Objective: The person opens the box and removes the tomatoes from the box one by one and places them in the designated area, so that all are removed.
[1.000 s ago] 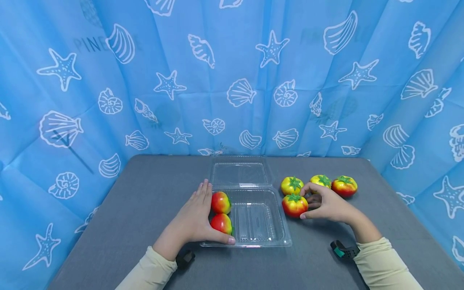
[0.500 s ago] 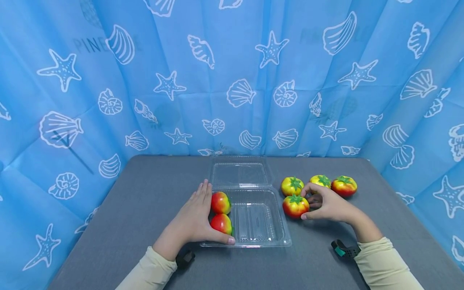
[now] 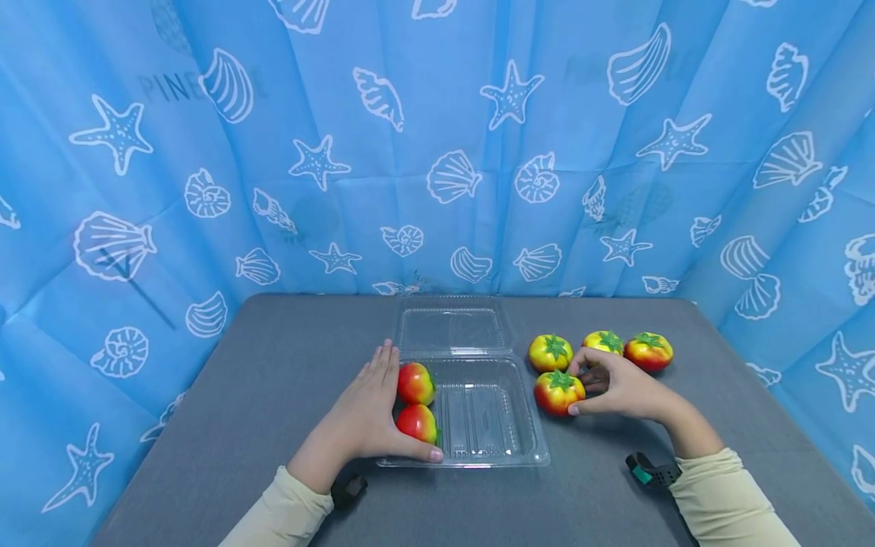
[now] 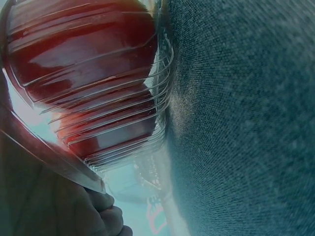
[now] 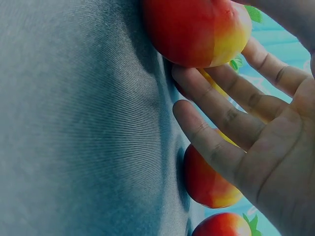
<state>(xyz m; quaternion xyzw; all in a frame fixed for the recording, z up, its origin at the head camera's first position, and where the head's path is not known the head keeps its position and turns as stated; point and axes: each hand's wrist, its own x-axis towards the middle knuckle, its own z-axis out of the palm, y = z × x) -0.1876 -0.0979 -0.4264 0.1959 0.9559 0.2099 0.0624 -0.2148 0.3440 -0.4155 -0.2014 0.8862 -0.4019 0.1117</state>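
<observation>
In the head view, my left hand (image 3: 365, 410) rests along the left side of a clear plastic clamshell box (image 3: 533, 448). Its fingers lie straight and its thumb stretches along the front rim. Two red-yellow toy tomatoes, a rear one (image 3: 415, 384) and a front one (image 3: 415, 423), lie side by side inside the box's left part. My right hand (image 3: 618, 386) pinches another toy tomato (image 3: 557, 393) between thumb and index finger, just right of the box. From the right wrist view, this tomato (image 5: 192, 29) appears at or near the table, with the other fingers spread beside it.
Behind the held tomato sit a yellowish toy tomato (image 3: 549, 352), another one (image 3: 603, 341) partly behind my right hand, and a redder one (image 3: 649, 352). The box's lid (image 3: 451, 327) lies folded back on the grey table (image 3: 307, 327). A blue shell-print curtain (image 3: 424, 152) hangs behind.
My right hand and the tomato it pinches have shifted very slightly right and toward the front. The left hand and the box stay in place.
</observation>
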